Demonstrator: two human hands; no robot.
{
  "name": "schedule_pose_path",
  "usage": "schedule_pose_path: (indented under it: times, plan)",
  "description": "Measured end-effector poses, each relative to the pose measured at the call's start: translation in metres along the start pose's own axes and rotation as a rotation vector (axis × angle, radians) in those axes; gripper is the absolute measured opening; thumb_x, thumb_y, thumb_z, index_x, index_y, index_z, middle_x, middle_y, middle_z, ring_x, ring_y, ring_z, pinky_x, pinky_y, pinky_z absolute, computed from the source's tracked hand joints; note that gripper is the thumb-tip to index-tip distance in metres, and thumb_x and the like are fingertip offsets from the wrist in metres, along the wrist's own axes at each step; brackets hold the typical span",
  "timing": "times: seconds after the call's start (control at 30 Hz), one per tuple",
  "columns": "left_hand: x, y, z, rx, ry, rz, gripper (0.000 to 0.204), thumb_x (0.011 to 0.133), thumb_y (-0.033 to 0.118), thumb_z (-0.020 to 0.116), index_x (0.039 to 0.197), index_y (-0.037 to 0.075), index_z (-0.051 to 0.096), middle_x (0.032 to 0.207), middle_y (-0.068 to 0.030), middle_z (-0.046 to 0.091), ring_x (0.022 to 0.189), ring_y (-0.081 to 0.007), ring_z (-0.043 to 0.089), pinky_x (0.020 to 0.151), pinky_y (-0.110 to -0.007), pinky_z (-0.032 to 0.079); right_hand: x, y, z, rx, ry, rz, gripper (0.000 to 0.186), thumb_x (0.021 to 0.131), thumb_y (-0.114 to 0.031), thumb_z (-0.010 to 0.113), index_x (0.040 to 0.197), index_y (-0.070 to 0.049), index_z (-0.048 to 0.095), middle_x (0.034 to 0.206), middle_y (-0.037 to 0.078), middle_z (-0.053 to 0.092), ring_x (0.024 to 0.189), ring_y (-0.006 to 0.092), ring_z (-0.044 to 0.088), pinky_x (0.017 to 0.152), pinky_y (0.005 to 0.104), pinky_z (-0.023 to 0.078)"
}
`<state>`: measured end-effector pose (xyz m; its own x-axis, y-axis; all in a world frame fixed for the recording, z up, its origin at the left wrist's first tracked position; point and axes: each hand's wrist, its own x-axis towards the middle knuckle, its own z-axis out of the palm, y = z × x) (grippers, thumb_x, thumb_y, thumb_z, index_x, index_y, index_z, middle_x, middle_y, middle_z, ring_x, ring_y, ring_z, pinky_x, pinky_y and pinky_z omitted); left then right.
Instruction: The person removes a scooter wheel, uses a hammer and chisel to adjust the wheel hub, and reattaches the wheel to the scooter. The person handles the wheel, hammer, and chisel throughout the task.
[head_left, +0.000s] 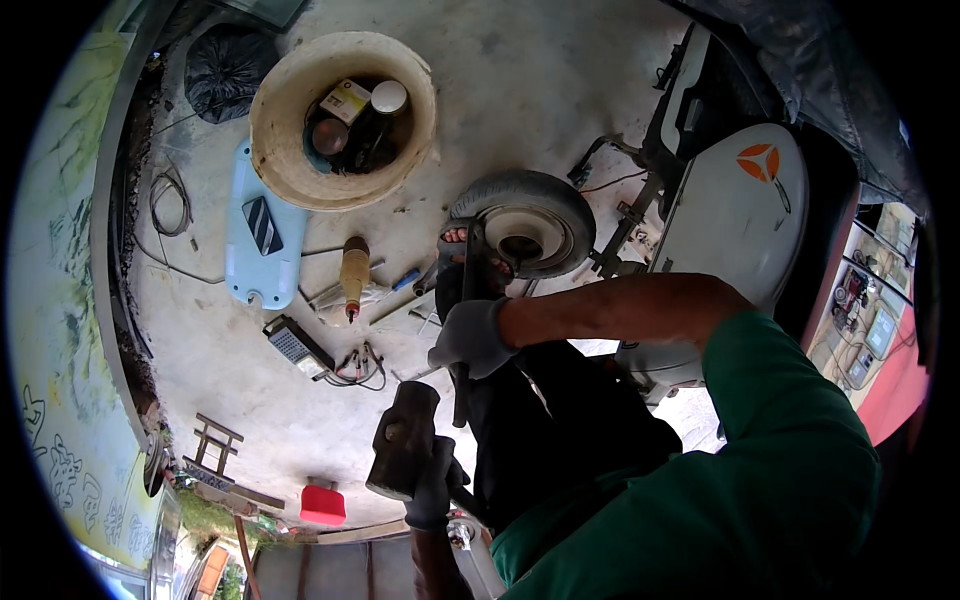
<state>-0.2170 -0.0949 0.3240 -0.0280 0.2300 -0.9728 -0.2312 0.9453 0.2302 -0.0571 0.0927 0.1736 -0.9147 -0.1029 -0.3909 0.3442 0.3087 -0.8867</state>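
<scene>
My right hand [468, 338], in a grey glove, is closed around a dark metal bar [469, 275]. The bar's far end reaches the side of a small wheel with a black tyre [565, 200] and a pale rim, lying on the floor. Whether it touches the rim or the tyre I cannot tell. In my left hand [432, 490], gloved in dark grey, is a sledgehammer [402, 432], gripped close below its heavy head. The head is near the bar's lower end but apart from it. My foot [455, 236], toes bare, is beside the wheel.
A pale bucket [275, 150] holding boxes and parts stands at the far left. Near it are a light-blue panel [265, 270] with a phone [262, 225], a bottle [355, 270], a black-and-grey device [298, 343] and cables. A white scooter [730, 220] stands on the right.
</scene>
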Motion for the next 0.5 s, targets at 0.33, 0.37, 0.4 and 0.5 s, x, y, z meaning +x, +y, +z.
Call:
schedule_pose_path:
  times: [0.33, 0.37, 0.4, 0.5]
  plan:
    - [0.015, 0.037, 0.011, -0.014, -0.044, -0.059, 0.021, 0.100, 0.017, 0.057, 0.081, 0.008, 0.053, 0.056, 0.0008, 0.044, 0.046, -0.0110, 0.047, 0.050, -0.028, 0.045, -0.007, 0.013, -0.009, 0.012, 0.131, -0.053, 0.028, 0.074, -0.022, 0.066, 0.101, -0.015, 0.067, 0.072, 0.010, 0.067, 0.070, 0.0362, 0.068, 0.063, 0.0496, 0.051]
    - [0.016, 0.041, 0.014, -0.037, -0.039, -0.070, 0.022, 0.098, 0.014, 0.060, 0.078, 0.010, 0.052, 0.058, 0.0016, 0.044, 0.047, -0.0099, 0.046, 0.048, -0.027, 0.045, -0.007, 0.017, -0.009, 0.029, 0.131, -0.048, 0.030, 0.074, -0.022, 0.066, 0.103, -0.015, 0.067, 0.072, 0.010, 0.067, 0.071, 0.0357, 0.068, 0.064, 0.0493, 0.050]
    - [0.015, 0.042, 0.015, 0.013, -0.048, -0.029, 0.023, 0.098, 0.014, 0.059, 0.076, 0.011, 0.051, 0.059, 0.0017, 0.043, 0.047, -0.0093, 0.046, 0.049, -0.027, 0.042, -0.006, 0.019, -0.016, 0.047, 0.132, -0.045, 0.032, 0.073, -0.021, 0.067, 0.105, -0.015, 0.067, 0.072, 0.010, 0.067, 0.071, 0.0353, 0.068, 0.064, 0.0490, 0.050]
    - [-0.003, 0.056, 0.020, 0.053, -0.020, 0.057, 0.025, 0.098, 0.014, 0.059, 0.075, 0.011, 0.050, 0.059, 0.0021, 0.043, 0.048, -0.0082, 0.045, 0.048, -0.026, 0.036, -0.001, 0.027, -0.021, 0.069, 0.171, -0.051, 0.037, 0.073, -0.021, 0.067, 0.110, -0.015, 0.067, 0.074, 0.009, 0.067, 0.074, 0.0337, 0.068, 0.065, 0.0476, 0.050]
